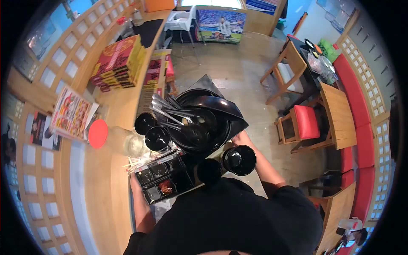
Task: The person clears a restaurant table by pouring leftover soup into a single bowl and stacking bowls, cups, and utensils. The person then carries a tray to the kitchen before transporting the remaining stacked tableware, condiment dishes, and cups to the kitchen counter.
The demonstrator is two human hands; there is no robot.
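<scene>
My right hand (241, 138) is closed on the right edge of a dark tray (207, 84), its fingers partly underneath. My left hand (135, 182) is at the tray's left side, mostly hidden under a black condiment box (148, 177), fingers out of sight. One compartment of the box holds something red. Stacked black bowls (219, 103) fill the tray's far part, with several metal and black spoons (163, 108) in them. Black cups (157, 138) stand left of the bowls, and another black cup (239, 160) is near my body. Thin wrapped sticks (144, 160) lie behind the condiment box.
To the left runs a wooden counter (108, 170) with a red-lidded clear jar (121, 138), a menu (72, 112) and stacked red-yellow boxes (117, 61). On the right are tables (338, 114), a wooden chair (287, 72) and red bench seating (361, 140). A white high chair (182, 20) stands ahead.
</scene>
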